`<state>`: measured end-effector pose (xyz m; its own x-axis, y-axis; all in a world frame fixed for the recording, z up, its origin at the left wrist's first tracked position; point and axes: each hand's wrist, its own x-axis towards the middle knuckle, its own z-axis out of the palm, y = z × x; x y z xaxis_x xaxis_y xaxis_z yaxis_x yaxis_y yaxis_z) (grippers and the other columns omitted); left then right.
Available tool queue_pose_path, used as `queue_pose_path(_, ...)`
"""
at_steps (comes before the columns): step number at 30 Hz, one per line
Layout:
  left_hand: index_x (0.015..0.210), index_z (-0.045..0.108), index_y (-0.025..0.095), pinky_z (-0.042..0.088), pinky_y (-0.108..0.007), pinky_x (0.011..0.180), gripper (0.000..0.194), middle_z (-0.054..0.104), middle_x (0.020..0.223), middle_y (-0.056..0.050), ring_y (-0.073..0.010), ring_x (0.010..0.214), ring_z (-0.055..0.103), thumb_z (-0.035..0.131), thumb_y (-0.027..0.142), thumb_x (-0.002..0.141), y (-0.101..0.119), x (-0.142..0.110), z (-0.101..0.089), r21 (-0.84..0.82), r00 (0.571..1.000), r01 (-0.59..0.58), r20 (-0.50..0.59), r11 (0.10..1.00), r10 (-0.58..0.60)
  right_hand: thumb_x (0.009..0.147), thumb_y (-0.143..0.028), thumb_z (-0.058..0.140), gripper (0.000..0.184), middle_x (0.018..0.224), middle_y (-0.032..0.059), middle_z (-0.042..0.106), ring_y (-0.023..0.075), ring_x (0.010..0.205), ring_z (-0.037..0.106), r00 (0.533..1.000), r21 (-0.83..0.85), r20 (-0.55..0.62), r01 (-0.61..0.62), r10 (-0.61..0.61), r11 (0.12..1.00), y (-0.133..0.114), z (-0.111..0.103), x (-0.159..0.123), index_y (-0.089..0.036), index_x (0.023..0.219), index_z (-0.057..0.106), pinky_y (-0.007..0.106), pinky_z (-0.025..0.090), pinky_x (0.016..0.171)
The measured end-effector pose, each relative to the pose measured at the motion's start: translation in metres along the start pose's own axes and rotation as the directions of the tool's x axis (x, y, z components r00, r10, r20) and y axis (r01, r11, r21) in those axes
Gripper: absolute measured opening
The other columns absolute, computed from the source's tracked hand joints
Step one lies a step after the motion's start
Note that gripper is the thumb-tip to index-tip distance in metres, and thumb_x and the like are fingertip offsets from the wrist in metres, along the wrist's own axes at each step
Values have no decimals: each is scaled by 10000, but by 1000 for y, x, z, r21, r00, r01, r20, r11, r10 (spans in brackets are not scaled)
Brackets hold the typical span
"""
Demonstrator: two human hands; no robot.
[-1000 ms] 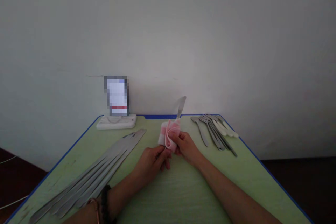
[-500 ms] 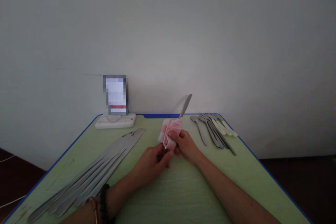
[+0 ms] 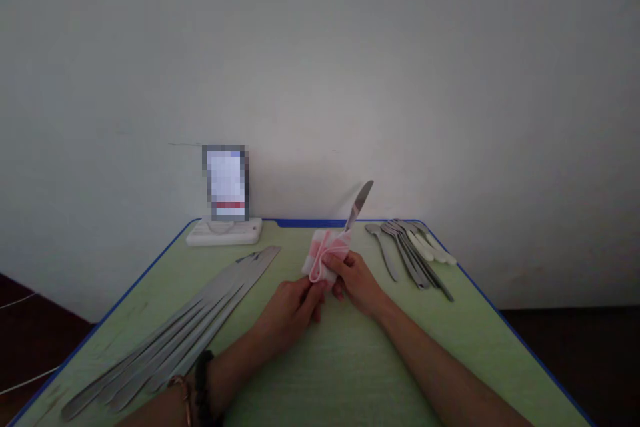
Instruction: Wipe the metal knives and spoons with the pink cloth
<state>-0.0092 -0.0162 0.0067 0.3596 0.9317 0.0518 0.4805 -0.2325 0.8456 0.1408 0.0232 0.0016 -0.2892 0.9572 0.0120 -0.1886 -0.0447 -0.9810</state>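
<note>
A pair of bare hands grips a folded pink-and-white cloth above a pale green table, near the middle of the view, with the blade of a table knife jutting from its far side toward one o'clock. The right hand, at the cloth's four o'clock, pinches the folds with its thumb on top. The left hand, at seven o'clock, closes its fingers on the lower edge; whether they also grip the knife's handle cannot be told, as that end is hidden. Two bracelets circle the left wrist. At the cloth's eight o'clock, a fan of metal cutlery lies slantwise across the table. At three o'clock rest a single spoon, a cluster of dark-handled spoons beside it and, farther out, several white-handled utensils. At ten o'clock, a lit screen, its display blurred, stands upright on a white base before a plain wall.
</note>
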Motion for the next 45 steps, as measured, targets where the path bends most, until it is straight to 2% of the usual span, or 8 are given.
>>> queue_pose_path(14, 646, 554, 180, 374, -218, 526, 435, 571, 512, 18, -120, 477, 511, 330, 425, 927, 5, -1, -1, 11, 1000, -5, 17, 1000, 5, 688, -518, 669, 404, 429, -20, 544, 57, 304, 392, 999, 11, -22, -26, 27, 1000, 0, 0, 0, -143, 565, 589, 187, 295, 303)
queue_pose_path(18, 582, 499, 190, 349, -216, 535, 412, 525, 487, 26, -112, 469, 484, 369, 404, 908, 3, -2, 2, 137, 994, -67, 92, 988, 55, 664, -496, 696, 374, 396, -57, 468, 51, 311, 338, 981, 200, -177, -43, 79, 979, 0, -1, 5, -160, 581, 553, 183, 240, 297)
queue_pose_path(20, 541, 447, 194, 318, -226, 534, 402, 490, 487, 28, -107, 469, 449, 387, 377, 894, 2, -4, 4, 237, 987, -124, 125, 964, 97, 644, -491, 711, 356, 427, -64, 471, 59, 348, 361, 949, 322, -297, -5, 106, 947, -2, -2, 8, -173, 637, 553, 180, 242, 311)
queue_pose_path(22, 529, 411, 197, 288, -238, 531, 373, 462, 498, 29, -106, 478, 417, 410, 343, 871, 3, -6, 5, 308, 983, -163, 128, 937, 129, 625, -505, 724, 370, 470, -54, 501, 67, 384, 394, 935, 377, -335, 17, 120, 926, -4, -3, 9, -178, 675, 559, 181, 254, 326)
queue_pose_path(27, 693, 503, 197, 341, -239, 578, 254, 563, 630, 3, -135, 569, 504, 358, 293, 878, 7, -7, 3, 187, 992, -92, 98, 978, 75, 615, -568, 721, 441, 433, -75, 428, 43, 347, 291, 974, 309, -201, -34, 100, 950, -4, -2, 5, -180, 602, 510, 184, 208, 312)
queue_pose_path(33, 762, 491, 197, 354, -245, 567, 242, 537, 625, 10, -152, 582, 502, 313, 301, 889, 5, -1, 0, 42, 999, 33, 18, 999, -34, 660, -605, 668, 467, 423, -45, 474, 58, 357, 365, 999, 61, -45, -4, 7, 998, 4, -2, 4, -162, 580, 543, 196, 239, 343)
queue_pose_path(39, 862, 566, 166, 370, -274, 629, 341, 649, 783, -62, -194, 700, 576, 312, 388, 915, 6, -2, 2, 76, 998, -6, 58, 997, 1, 663, -596, 662, 455, 454, -44, 487, 60, 373, 365, 998, -14, -51, -21, 20, 1000, 5, -3, 4, -169, 574, 535, 209, 261, 373)
queue_pose_path(45, 746, 545, 175, 336, -265, 573, 332, 609, 671, -33, -171, 607, 544, 342, 375, 915, 1, -2, 5, 152, 998, -29, 64, 988, 20, 677, -604, 640, 457, 451, -48, 455, 68, 388, 360, 998, -77, -64, -19, 14, 997, 2, -2, 3, -175, 569, 524, 215, 258, 377)
